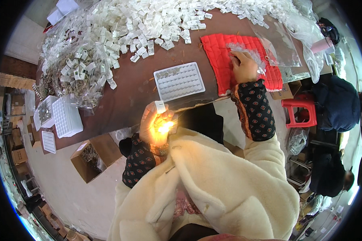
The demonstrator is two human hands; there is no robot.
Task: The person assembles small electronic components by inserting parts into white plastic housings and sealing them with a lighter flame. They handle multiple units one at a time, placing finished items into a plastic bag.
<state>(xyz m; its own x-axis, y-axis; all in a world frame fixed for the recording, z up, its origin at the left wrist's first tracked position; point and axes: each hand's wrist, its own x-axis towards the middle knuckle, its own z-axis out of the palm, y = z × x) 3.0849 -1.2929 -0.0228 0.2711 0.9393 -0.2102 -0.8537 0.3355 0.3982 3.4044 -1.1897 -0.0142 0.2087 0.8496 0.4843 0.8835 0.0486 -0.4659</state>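
My left hand (152,123) is raised at the table's near edge, its fingers curled round a small white plastic piece (160,107). Just beside that palm glows a bright yellow light (165,127); whether it is a lamp or a flame I cannot tell. My right hand (244,67) rests over a red quilted cloth (219,48), fingertips bent together at a heap of small clear pieces (249,51). Whatever those fingers pinch is too small to make out. Between my hands lies a white compartment tray (180,82), with pale round items in its far row.
Small white plastic pieces (140,24) are heaped along the far side of the table (128,80). A clear bag (78,76) and stacked white trays (66,118) sit at left. Below are an open carton (94,156) and, at right, a red stool (301,110).
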